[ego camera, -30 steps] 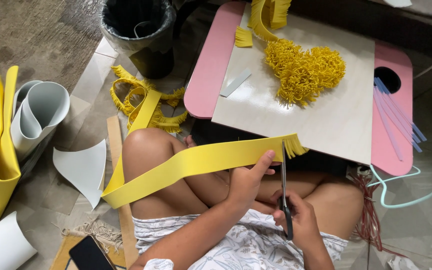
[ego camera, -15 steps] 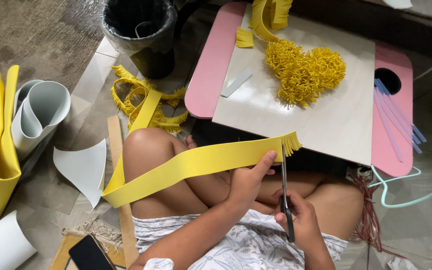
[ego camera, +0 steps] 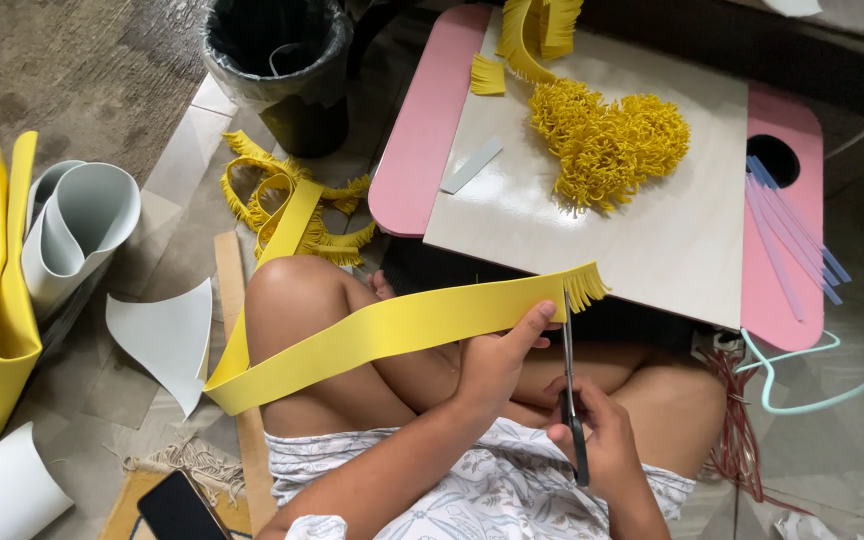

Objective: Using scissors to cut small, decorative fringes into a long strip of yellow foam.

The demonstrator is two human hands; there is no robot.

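- Head view: my left hand (ego camera: pixel 492 365) pinches the yellow foam strip (ego camera: pixel 372 335) over my knees, near the tabletop (ego camera: pixel 422 150).
- My right hand (ego camera: pixel 602 440) grips scissors (ego camera: pixel 569 385), blades at the fringed end.
- Risk, I judge: the thumb lies beside the blades; a sagging strip could skew the cut.

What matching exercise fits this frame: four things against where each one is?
Things:
1. scissors
2. yellow strip
3. fringe pile
4. bin

Places:
A. on the pale board
B. on the floor left of the pink table
C. in the right hand
D. pinched by the left hand, across the knee

Pairs: 1-C, 2-D, 3-A, 4-B
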